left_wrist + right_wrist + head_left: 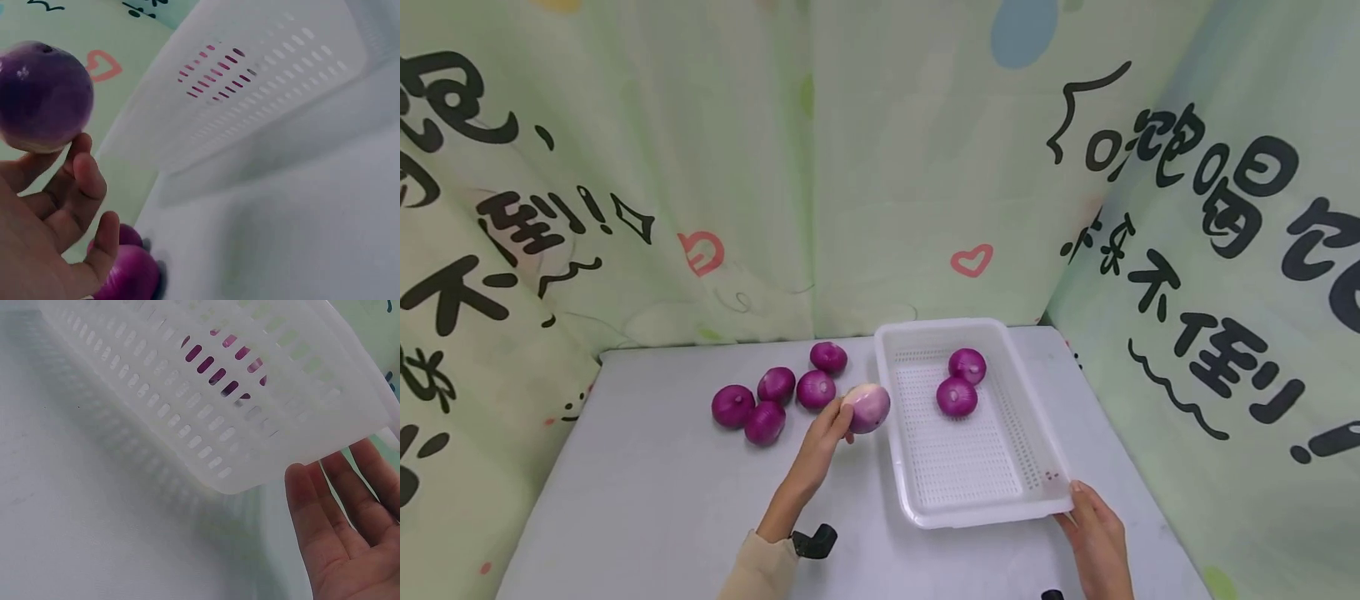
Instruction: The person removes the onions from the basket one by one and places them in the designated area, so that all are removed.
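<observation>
My left hand [823, 437] grips a purple onion [867, 407] with a paler top, held just outside the left wall of the white basket [1051, 433]. The left wrist view has this onion [47, 97] up at the fingertips, above the table. At the basket's near right corner, my right hand [1093, 529] holds the rim between thumb and fingers; the right wrist view shows those fingers [340, 475] at the corner. Inside the basket, two purple onions [957, 397] lie touching, towards the far end.
Several more purple onions [765, 423] form a loose group on the white table [647, 467], left of the basket. A pale green curtain [850, 167] with black lettering and hearts hangs behind the table and along both sides.
</observation>
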### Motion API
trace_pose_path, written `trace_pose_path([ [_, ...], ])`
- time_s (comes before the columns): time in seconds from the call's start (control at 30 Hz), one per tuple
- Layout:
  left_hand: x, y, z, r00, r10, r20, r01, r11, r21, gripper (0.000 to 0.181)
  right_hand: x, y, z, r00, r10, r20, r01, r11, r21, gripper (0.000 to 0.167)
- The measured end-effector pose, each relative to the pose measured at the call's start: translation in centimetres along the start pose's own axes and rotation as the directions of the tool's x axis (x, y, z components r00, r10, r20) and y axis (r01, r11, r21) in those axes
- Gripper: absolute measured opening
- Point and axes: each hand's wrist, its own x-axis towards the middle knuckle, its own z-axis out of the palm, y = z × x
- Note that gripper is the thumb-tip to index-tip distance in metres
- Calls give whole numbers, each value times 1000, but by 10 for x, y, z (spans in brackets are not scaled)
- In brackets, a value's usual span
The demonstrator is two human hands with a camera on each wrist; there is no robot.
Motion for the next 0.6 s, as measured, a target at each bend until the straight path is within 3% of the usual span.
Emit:
trace_pose_path([
  [0.1, -9, -3, -6, 994, -26, -105, 41, 988, 148, 43, -1, 1, -1, 1000, -4, -3, 4, 1000, 16, 55],
  [0.2, -16, -4, -12, 976, -28, -214, 95, 946, 311, 53, -1, 1, -1, 1000, -21, 2, 21, 999, 26, 50],
  [0.33, -21, -8, -19, 947, 16, -322, 155, 852, 500, 58, -2, 1, -2, 999, -39, -10, 40, 998, 54, 41],
  [0.43, -24, -14, -24, 933, 83, -350, 165, 766, 621, 57, -2, 1, -1, 999, -41, -16, 42, 997, 67, 39],
  [0.6, -26, -22, -31, 937, 157, -311, 141, 646, 750, 60, -1, 2, 1, 1000, -14, -23, 15, 999, 32, 53],
])
